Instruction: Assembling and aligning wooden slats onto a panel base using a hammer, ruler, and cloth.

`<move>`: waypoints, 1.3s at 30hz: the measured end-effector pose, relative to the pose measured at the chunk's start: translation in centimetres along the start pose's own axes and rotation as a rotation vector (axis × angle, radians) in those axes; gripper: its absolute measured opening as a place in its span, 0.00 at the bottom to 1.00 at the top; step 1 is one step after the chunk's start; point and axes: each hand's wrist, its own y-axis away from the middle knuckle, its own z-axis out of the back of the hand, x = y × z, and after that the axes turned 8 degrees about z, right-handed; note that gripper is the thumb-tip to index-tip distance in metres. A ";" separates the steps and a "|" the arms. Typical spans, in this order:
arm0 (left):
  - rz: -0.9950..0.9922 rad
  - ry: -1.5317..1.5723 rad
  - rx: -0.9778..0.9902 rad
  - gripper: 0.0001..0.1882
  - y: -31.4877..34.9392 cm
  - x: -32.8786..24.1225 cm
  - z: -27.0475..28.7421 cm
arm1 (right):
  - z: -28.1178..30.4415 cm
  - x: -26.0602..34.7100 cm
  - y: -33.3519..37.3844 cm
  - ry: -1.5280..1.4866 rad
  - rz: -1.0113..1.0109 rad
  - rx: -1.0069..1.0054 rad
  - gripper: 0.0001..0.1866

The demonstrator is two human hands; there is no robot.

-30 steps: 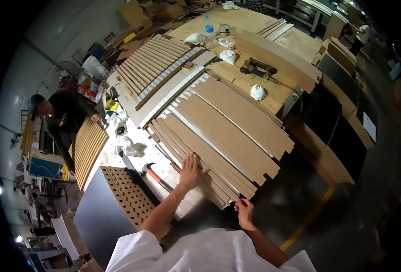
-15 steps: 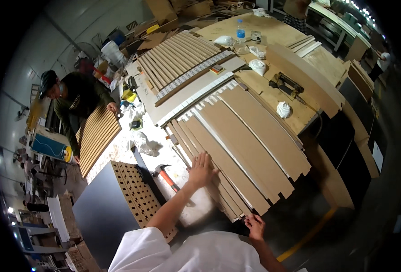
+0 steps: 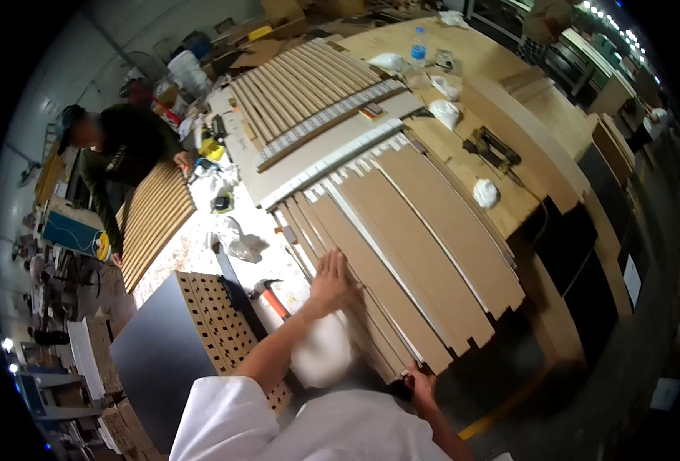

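Note:
My left hand point(image 3: 332, 286) lies flat, fingers stretched, on the narrow brown strips point(image 3: 378, 334) at the left side of a layer of boards. At the near end of these strips is my right hand point(image 3: 420, 380), its thumb and fingers closed on a strip's end. Its fingertips are partly hidden there. Wider brown boards point(image 3: 409, 246) with notched ends lie side by side to the right, white edges showing between them. A hammer point(image 3: 272, 298) with an orange-red handle rests left of my left forearm, which covers part of it.
Dark panels with slotted edges point(image 3: 148, 346) are stacked at the left. A co-worker point(image 3: 117, 154) handles a slatted panel point(image 3: 155, 219) across the table. Farther back lie wooden slats point(image 3: 301, 92). A nail gun point(image 3: 492, 150), white bags point(image 3: 485, 193) and a water bottle point(image 3: 418, 46) are at the right.
My right hand has moved slightly left, in against the strips' near end. My left hand stays flat on the strips. The whole view has shifted a little.

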 end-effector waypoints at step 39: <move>-0.029 0.071 -0.073 0.51 -1.3 -1.9 0.8 | 7.8 1.3 -1.4 0.162 0.209 0.340 0.12</move>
